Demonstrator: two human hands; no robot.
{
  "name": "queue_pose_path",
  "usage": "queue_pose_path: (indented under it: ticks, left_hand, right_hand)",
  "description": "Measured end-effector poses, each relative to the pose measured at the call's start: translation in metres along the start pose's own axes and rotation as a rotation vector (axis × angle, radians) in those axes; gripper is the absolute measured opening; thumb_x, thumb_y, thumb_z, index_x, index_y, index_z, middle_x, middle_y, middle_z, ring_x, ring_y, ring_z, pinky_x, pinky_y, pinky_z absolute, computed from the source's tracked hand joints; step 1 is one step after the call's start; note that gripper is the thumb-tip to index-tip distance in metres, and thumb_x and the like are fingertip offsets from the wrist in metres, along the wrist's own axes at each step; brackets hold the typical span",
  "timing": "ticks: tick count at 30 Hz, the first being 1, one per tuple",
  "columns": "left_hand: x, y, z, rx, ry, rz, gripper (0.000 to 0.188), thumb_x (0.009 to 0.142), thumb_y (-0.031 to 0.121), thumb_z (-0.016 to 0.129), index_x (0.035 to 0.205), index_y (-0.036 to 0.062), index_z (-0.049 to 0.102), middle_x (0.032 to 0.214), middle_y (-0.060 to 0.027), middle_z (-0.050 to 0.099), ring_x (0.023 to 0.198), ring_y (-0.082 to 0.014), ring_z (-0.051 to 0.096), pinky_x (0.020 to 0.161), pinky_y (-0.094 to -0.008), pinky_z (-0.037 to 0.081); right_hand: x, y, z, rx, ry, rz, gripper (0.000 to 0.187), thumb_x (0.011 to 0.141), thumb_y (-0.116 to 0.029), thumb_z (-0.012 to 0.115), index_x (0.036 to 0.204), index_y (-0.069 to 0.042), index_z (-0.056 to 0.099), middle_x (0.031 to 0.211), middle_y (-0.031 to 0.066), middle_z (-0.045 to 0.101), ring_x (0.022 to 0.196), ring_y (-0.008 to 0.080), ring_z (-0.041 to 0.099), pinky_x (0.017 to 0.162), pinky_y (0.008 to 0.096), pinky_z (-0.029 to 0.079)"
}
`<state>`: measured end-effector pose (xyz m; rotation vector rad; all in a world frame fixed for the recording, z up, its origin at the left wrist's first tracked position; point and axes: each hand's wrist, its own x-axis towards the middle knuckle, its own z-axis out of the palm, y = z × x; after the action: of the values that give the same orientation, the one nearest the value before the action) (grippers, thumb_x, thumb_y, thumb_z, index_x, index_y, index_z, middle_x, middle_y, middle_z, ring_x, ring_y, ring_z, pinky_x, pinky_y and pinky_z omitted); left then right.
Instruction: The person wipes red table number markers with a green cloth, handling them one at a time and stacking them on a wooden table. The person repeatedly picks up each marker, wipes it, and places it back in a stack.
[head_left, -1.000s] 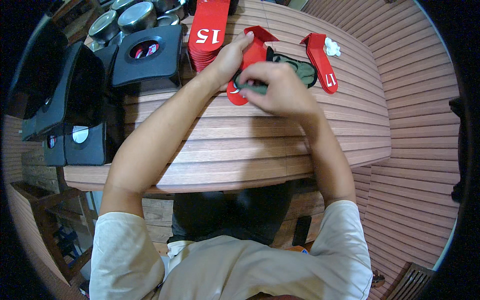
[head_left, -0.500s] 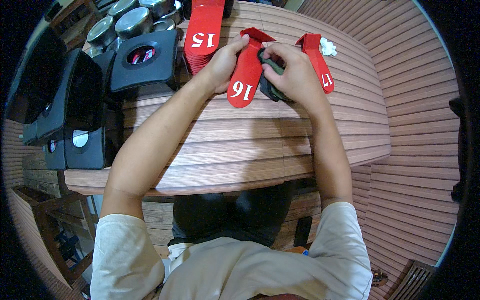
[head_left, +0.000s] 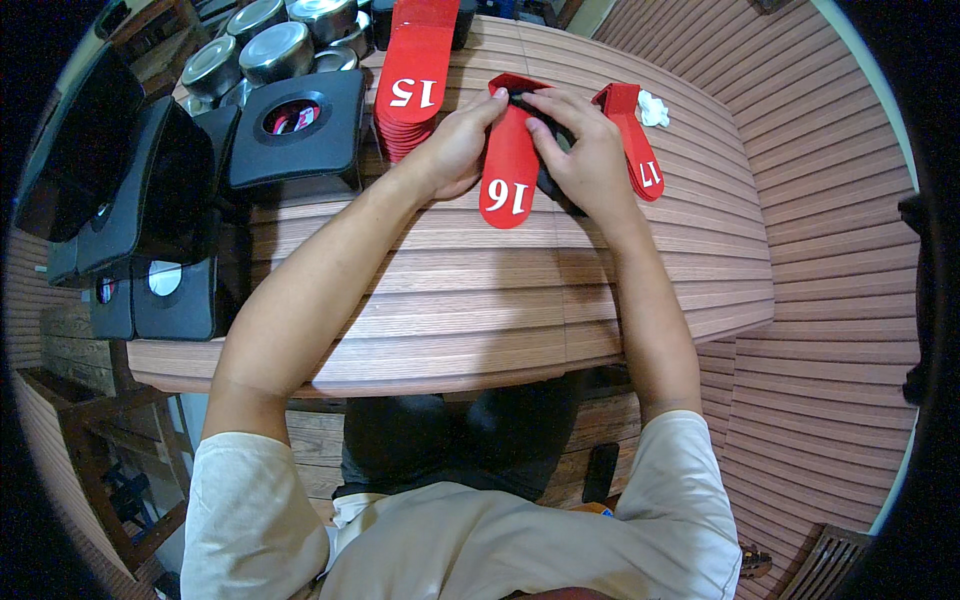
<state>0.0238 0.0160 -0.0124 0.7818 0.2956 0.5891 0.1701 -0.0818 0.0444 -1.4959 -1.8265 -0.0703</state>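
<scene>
Head-worn fisheye, looking down, close above table (head_left: 450, 310)

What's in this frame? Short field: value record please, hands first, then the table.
left hand: at the left side of a red number tag, thumb near its bent upper end
right hand: over a dark cloth, fingertips near the same end; grip partly hidden
left of hands: tall stack of red tags
right of hands: smaller red pile, crumpled white tissue beside it
far left: black boxes, round metal containers behind
surface: wood-grain table
</scene>
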Motion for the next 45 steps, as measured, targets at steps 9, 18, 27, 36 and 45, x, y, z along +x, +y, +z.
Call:
queue_pose_path:
  ticks: [9, 18, 27, 36, 45]
  left_hand:
    - [-0.004, 0.003, 0.001, 0.203, 0.000, -0.045, 0.026, 0.108, 0.021, 0.051, 0.122, 0.0001, 0.059, 0.107, -0.0098, 0.072, 0.089, -0.0176, 0.073, 0.080, -0.0338, 0.061]
    - [-0.004, 0.004, 0.007, 0.237, -0.009, -0.029, 0.037, 0.110, 0.018, 0.042, 0.139, -0.0034, 0.050, 0.123, -0.0173, 0.069, 0.105, -0.0270, 0.072, 0.091, -0.0398, 0.061]
    - [-0.005, 0.006, 0.008, 0.361, -0.133, -0.080, 0.032, 0.110, 0.014, 0.038, 0.134, -0.0066, 0.047, 0.115, -0.0218, 0.070, 0.091, -0.0257, 0.073, 0.083, -0.0381, 0.063]
    - [-0.006, 0.004, 0.007, 0.434, -0.145, -0.110, 0.028, 0.110, 0.014, 0.041, 0.126, -0.0064, 0.050, 0.101, -0.0190, 0.071, 0.087, -0.0239, 0.074, 0.079, -0.0362, 0.064]
    - [-0.003, 0.004, 0.005, 0.468, -0.147, -0.140, 0.029, 0.111, 0.019, 0.042, 0.125, -0.0048, 0.052, 0.101, -0.0168, 0.071, 0.089, -0.0269, 0.075, 0.083, -0.0383, 0.064]
  right_hand:
    - [-0.005, 0.008, 0.003, -0.094, -0.107, 0.125, 0.034, 0.094, -0.012, 0.059, 0.126, -0.005, 0.071, 0.126, 0.0203, 0.067, 0.115, 0.0384, 0.065, 0.103, 0.0441, 0.050]
    - [0.000, 0.018, -0.012, -0.108, 0.162, 0.304, 0.025, 0.091, -0.015, 0.067, 0.112, -0.003, 0.074, 0.106, 0.0201, 0.075, 0.103, 0.0362, 0.071, 0.093, 0.0417, 0.054]
    - [0.008, 0.019, -0.010, -0.094, 0.350, -0.081, 0.019, 0.098, -0.011, 0.067, 0.116, -0.004, 0.072, 0.123, 0.0160, 0.072, 0.112, 0.0285, 0.068, 0.099, 0.0378, 0.051]
    - [0.000, 0.023, -0.003, 0.037, -0.073, 0.207, 0.034, 0.095, -0.016, 0.066, 0.127, -0.005, 0.070, 0.120, 0.0227, 0.071, 0.110, 0.0379, 0.070, 0.096, 0.0424, 0.054]
    - [0.006, 0.021, 0.005, -0.152, 0.057, 0.301, 0.029, 0.086, -0.030, 0.080, 0.099, -0.004, 0.078, 0.086, 0.0218, 0.074, 0.079, 0.0385, 0.074, 0.073, 0.0451, 0.057]
